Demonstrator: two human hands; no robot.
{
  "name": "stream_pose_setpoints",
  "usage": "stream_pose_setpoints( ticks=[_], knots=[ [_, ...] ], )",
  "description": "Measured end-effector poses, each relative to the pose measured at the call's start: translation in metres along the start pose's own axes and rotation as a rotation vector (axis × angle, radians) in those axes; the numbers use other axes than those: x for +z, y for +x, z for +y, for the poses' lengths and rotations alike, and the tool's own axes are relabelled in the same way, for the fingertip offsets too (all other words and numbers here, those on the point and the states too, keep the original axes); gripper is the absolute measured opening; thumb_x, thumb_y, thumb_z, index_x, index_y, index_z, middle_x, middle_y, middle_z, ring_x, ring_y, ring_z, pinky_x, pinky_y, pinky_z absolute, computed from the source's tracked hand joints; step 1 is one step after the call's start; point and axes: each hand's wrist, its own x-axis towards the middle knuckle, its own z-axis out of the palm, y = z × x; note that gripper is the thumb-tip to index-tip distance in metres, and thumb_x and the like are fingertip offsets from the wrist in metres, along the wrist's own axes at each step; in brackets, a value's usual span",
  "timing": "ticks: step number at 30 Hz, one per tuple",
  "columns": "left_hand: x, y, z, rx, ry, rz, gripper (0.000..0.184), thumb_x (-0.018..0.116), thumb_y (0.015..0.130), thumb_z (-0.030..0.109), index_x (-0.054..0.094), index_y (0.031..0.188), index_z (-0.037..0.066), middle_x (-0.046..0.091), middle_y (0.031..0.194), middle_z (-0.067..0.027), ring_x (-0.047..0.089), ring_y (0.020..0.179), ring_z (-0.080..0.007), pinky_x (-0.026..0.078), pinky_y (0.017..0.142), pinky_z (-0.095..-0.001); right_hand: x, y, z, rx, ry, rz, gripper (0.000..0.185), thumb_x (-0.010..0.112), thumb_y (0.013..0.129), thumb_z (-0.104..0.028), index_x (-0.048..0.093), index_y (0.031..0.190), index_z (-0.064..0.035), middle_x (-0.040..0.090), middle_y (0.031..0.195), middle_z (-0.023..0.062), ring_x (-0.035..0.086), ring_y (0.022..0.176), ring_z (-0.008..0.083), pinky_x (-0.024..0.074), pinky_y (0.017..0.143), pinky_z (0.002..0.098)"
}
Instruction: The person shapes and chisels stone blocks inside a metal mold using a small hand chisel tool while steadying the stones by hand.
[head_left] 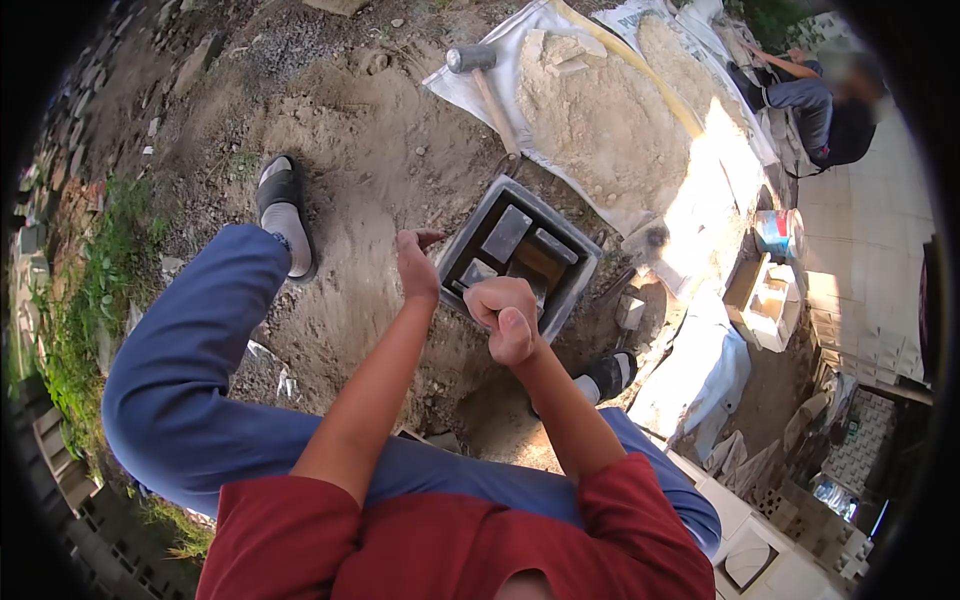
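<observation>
At the left, a sandalled foot (283,212) is planted on bare earth. The left hand (416,267) is held side-on just beside the near-left edge of a grey box (549,221); its fingers are loosely bent rather than clenched, and nothing is seen to be held. A mallet (489,93) is laid beyond the box, partly on a white sheet. The right hand (504,316) is curled tightly into a fist over the near side of the box, between the feet, where grey blocks (507,233) are set. The step in hand is judged to be work at this box; for the next move, the fist would need to be loosened or shifted before the blocks beneath could be reached. Farther right, sand (600,125) is heaped on the sheet, and a seated person (815,105) is seen. The nearest blocks are partly covered by the fist; whether anything small is enclosed in it cannot be told.
</observation>
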Motion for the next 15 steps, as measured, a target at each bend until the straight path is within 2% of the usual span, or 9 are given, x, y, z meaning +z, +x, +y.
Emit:
stream_pose_setpoints(
  ticks=[4, 6, 10, 15],
  knots=[
    [0.006, -0.009, 0.015, 0.036, 0.065, -0.002, 0.061, 0.023, 0.110, 0.041, 0.066, 0.093, 0.000, 0.072, 0.094, -0.0133, 0.067, 0.095, -0.0235, 0.046, 0.096, -0.0361, -0.002, 0.006, -0.006, 0.000, 0.115, 0.041, 0.060, 0.034, 0.093, -0.053, 0.030, 0.060, -0.0034, 0.029, 0.054, 0.0068, 0.030, 0.045, 0.0233, 0.0212, 0.046, 0.0366],
    [0.006, -0.008, 0.016, 0.036, 0.076, 0.003, 0.062, 0.023, 0.110, 0.040, 0.066, 0.092, 0.000, 0.072, 0.093, -0.0136, 0.067, 0.095, -0.0236, 0.047, 0.096, -0.0363, -0.011, 0.009, -0.020, 0.061, 0.191, 0.031, 0.070, 0.038, 0.094, -0.064, 0.023, 0.060, -0.0054, 0.023, 0.054, 0.0016, 0.026, 0.046, 0.0169, 0.0166, 0.048, 0.0341],
    [0.002, -0.007, 0.008, 0.040, 0.033, -0.008, 0.061, 0.024, 0.110, 0.041, 0.066, 0.091, 0.000, 0.072, 0.093, -0.0136, 0.067, 0.094, -0.0227, 0.047, 0.095, -0.0361, -0.021, 0.010, -0.053, 0.075, 0.128, -0.014, 0.062, 0.037, 0.094, -0.055, 0.023, 0.059, -0.0057, 0.023, 0.053, 0.0023, 0.025, 0.045, 0.0189, 0.0166, 0.048, 0.0347],
    [0.002, 0.002, -0.005, 0.019, -0.088, 0.008, 0.058, 0.030, 0.110, 0.040, 0.065, 0.089, 0.000, 0.070, 0.089, -0.0122, 0.066, 0.090, -0.0221, 0.049, 0.093, -0.0358, -0.015, -0.005, -0.010, 0.075, 0.105, 0.013, 0.056, 0.037, 0.092, -0.050, 0.023, 0.060, -0.0058, 0.023, 0.053, 0.0033, 0.024, 0.045, 0.0182, 0.0167, 0.047, 0.0352]
  ],
)
